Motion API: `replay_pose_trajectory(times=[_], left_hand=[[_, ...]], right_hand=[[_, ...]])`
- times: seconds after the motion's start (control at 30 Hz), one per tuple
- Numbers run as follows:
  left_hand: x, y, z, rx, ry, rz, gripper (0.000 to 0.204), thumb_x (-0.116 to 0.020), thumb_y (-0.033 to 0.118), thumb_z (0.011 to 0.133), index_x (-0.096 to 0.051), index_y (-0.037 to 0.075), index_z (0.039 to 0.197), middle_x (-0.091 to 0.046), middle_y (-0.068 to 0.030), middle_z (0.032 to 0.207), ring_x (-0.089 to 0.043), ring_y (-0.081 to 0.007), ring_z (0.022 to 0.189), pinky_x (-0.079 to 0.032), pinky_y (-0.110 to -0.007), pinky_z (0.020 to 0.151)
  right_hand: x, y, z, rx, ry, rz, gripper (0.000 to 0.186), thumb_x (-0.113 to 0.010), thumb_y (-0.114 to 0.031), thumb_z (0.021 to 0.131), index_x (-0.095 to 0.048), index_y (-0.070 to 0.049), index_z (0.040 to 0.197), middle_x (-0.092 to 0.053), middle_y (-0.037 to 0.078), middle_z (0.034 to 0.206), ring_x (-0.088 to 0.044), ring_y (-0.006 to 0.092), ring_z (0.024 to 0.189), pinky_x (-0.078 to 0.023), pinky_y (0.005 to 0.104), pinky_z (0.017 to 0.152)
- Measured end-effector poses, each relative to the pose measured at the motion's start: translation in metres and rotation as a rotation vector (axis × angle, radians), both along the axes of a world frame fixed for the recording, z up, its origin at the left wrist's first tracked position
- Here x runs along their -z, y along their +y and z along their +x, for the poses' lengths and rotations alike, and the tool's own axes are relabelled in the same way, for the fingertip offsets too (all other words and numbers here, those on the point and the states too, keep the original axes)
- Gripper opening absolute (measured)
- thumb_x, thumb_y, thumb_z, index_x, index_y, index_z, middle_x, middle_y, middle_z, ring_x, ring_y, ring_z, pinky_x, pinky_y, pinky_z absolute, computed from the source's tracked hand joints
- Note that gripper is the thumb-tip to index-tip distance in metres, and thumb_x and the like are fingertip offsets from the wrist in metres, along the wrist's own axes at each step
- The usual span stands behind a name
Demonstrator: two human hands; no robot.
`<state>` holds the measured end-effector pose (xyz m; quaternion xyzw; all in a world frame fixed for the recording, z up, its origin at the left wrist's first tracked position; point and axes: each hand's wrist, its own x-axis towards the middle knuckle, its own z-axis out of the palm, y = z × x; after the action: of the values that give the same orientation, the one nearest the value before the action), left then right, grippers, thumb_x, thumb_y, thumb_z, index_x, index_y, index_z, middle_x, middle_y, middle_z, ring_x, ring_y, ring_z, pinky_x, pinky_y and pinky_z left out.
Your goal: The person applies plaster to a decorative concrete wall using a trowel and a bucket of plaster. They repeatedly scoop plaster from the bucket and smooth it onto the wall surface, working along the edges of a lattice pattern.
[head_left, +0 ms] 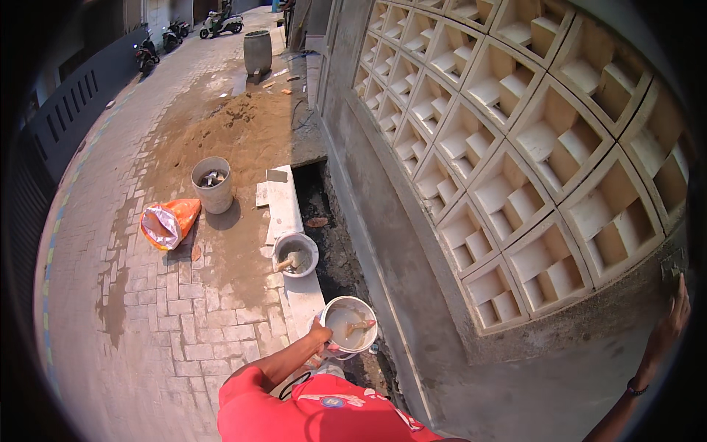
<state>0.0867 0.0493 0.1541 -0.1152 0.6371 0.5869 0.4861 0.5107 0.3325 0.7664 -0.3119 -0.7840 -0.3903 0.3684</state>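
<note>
At the lower middle my left hand (321, 335) grips the rim of a white bucket (335, 303). Wet grey slurry lies in it, along with a brownish tool (359, 325) whose kind I cannot make out. My right hand (675, 313) is raised to the wall at the far right, fingers closed near a small flat grey piece (671, 265); the dark rim of the picture partly hides it. Below the pale openwork vent blocks (526, 199) runs the grey rendered wall (574, 383). A smaller bucket (314, 254) with grey mix and a wooden-handled tool (286, 263) stands just beyond my bucket.
An open drain trench (317, 210) follows the wall's foot, edged by white slabs (284, 202). Left of it stand a tall pale bucket (215, 195) and an orange sack (182, 215). Farther off are a sand pile (236, 132), a grey drum (258, 53) and parked motorbikes (221, 24).
</note>
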Motion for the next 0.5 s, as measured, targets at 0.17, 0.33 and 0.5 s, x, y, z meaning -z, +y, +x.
replay_pose_trajectory(times=[0.17, 0.33, 0.5], left_hand=[[-0.026, -0.046, 0.003, -0.242, -0.077, 0.017, 0.058, -0.047, -0.010, 0.084, -0.030, 0.015, 0.134, -0.041, -0.0220, 0.133, -0.058, -0.0433, 0.101, -0.062, -0.048, 0.054], [0.014, -0.111, 0.014, -0.520, -0.199, -0.033, 0.055, -0.044, -0.008, 0.085, -0.029, 0.014, 0.134, -0.039, -0.0277, 0.132, -0.058, -0.0526, 0.094, -0.062, -0.048, 0.055], [0.091, -0.190, 0.017, -0.858, -0.281, -0.125, 0.045, -0.038, 0.005, 0.093, -0.033, 0.009, 0.137, -0.041, -0.0310, 0.128, -0.058, -0.0571, 0.087, -0.060, -0.043, 0.049]], right_hand=[[0.136, -0.046, -0.031, -0.105, -0.262, -0.383, 0.047, -0.051, 0.013, 0.081, -0.055, -0.001, 0.126, -0.059, 0.015, 0.109, -0.052, 0.0329, 0.099, -0.045, 0.0424, 0.085], [0.198, -0.069, -0.043, -0.451, -0.212, -0.794, 0.040, -0.061, 0.009, 0.076, -0.060, 0.002, 0.115, -0.061, 0.017, 0.095, -0.053, 0.0357, 0.088, -0.045, 0.0427, 0.079], [0.245, -0.066, -0.044, -0.561, -0.196, -0.923, 0.039, -0.063, 0.007, 0.076, -0.060, 0.001, 0.114, -0.061, 0.017, 0.092, -0.055, 0.0365, 0.086, -0.045, 0.0427, 0.079]])
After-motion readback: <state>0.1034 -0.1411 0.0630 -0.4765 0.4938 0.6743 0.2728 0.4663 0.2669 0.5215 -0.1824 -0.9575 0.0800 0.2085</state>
